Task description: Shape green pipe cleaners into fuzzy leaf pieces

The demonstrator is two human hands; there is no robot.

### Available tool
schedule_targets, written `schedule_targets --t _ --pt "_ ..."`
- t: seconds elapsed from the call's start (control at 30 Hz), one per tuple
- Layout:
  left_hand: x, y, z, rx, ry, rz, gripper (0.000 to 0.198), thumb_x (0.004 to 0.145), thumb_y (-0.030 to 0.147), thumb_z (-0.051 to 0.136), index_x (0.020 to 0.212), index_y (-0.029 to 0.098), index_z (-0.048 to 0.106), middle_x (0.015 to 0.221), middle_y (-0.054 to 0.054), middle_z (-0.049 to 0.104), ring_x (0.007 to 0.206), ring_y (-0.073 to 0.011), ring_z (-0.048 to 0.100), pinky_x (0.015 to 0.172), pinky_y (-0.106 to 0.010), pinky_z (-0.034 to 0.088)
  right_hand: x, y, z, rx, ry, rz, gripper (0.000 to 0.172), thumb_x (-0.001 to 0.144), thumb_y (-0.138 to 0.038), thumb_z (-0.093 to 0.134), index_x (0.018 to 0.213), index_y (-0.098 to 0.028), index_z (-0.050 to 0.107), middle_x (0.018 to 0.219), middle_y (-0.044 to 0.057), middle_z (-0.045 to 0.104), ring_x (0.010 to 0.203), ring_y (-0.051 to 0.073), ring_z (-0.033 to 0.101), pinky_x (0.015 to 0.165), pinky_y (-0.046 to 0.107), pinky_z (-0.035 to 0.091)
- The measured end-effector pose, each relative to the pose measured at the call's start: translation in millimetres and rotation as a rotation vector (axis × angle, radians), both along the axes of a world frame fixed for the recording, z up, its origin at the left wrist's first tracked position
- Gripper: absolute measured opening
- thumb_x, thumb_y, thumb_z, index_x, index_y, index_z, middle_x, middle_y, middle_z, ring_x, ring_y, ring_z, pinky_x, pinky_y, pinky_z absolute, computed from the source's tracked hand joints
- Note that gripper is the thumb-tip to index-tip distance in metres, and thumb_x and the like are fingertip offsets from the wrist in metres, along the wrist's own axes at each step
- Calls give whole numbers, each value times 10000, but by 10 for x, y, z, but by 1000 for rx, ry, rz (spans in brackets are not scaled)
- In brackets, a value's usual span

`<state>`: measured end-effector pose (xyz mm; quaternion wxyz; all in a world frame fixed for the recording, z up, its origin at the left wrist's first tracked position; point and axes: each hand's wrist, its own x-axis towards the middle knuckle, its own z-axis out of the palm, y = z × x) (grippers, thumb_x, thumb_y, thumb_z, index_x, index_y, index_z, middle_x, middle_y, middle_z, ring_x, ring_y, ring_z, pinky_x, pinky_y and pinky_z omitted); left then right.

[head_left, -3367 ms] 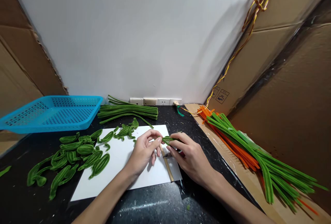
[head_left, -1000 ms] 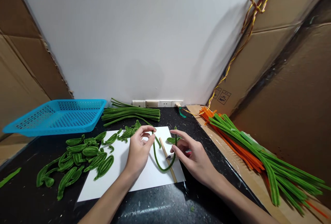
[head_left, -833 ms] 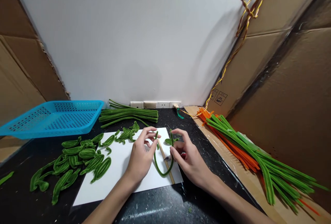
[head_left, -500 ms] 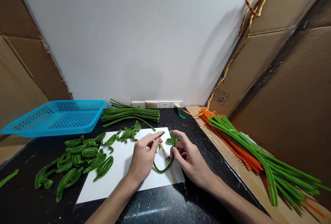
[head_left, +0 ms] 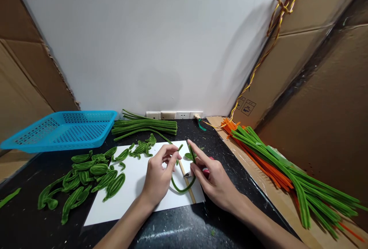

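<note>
A green pipe cleaner (head_left: 181,192) hangs in a U-shaped curve between my two hands, above a white sheet of paper (head_left: 135,199). My left hand (head_left: 161,170) pinches one end between thumb and fingertips. The other end is pinched by my right hand (head_left: 212,174), its index finger stretched along the strand. Beneath the curve lies a thin wooden stick (head_left: 191,194). A tool with a metal tip (head_left: 187,174) and red handles rests on the paper, partly hidden by my right hand. Close behind that hand lies a small green looped piece (head_left: 189,156).
Several coiled green leaf shapes (head_left: 99,169) spread over the paper's left side and the black table (head_left: 161,230). Behind them lie a bundle of green pipe cleaners (head_left: 146,127) and a blue basket (head_left: 106,136). Green stems (head_left: 287,172) and orange ones (head_left: 267,166) lie on cardboard at right.
My right index finger has straightened and points further up along the pipe cleaner. The curve has widened slightly. My left hand has hardly moved.
</note>
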<state>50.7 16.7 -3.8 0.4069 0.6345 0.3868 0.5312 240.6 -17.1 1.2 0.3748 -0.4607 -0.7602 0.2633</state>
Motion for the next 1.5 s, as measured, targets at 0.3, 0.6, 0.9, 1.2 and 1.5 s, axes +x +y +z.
schedule_targets --t 0.3,0.6,0.9,1.2,1.5 --pt "0 -4 -41 73 -3 77 141 1005 313 626 1082 200 661 874 -13 733 656 -119 621 648 -234 515 -13 -7 15 -14 117 4 404 1098 -268 396 1499 -264 351 793 -35 465 685 144 437 633 263 415" --pt "-3 -22 -73 281 105 100 122 1012 223 613 1101 214 695 949 -12 766 786 -132 712 710 -224 543 -12 -10 14 -6 104 40 400 1098 -283 410 1496 -259 366 815 -26 517 721 152 500 696 293 451" --pt "-8 14 -111 271 92 97 185 1025 227 604 1178 200 704 963 -40 759 821 -158 728 704 -246 553 -11 -6 35 12 119 34 387 1101 -290 415 1487 -270 389 826 -16 557 719 152 517 679 285 461" --pt "-33 6 -105 374 154 68 302 1038 137 554 1278 240 706 966 -35 723 882 -154 705 705 -245 516 -2 -18 60 48 101 25 341 1107 -280 410 1448 -286 419 825 -28 559 715 139 509 674 267 440" --pt "-14 2 -75 382 155 101 256 1041 163 563 1246 229 702 1010 -36 744 876 -148 712 712 -241 515 2 -17 71 44 114 33 328 1113 -282 396 1439 -299 417 845 -26 553 725 139 507 666 270 431"
